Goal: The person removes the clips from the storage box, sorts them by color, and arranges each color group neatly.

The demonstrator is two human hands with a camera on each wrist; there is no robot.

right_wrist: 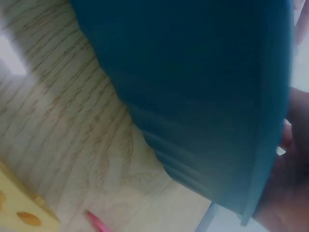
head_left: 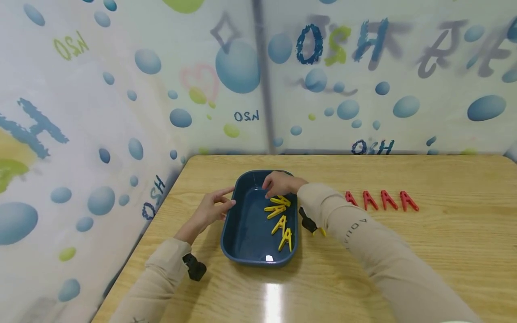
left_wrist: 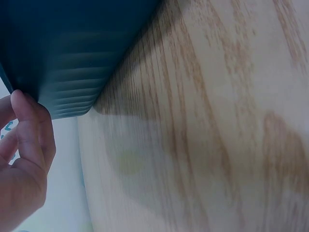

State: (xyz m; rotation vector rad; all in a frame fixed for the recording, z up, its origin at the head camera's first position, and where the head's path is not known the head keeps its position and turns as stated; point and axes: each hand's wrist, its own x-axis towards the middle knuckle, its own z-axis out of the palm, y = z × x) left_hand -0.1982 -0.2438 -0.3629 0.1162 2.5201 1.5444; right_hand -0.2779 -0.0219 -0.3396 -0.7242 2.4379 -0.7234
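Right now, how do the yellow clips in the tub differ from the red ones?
Colour aside, the yellow clips lie inside the blue tub, while the red clips lie on the table. The yellow clips point various ways along the tub's right side; the red clips form a neat row, all turned much alike. The right hand is close to the yellow clips; no hand touches the red clips. Both kinds are A-shaped.
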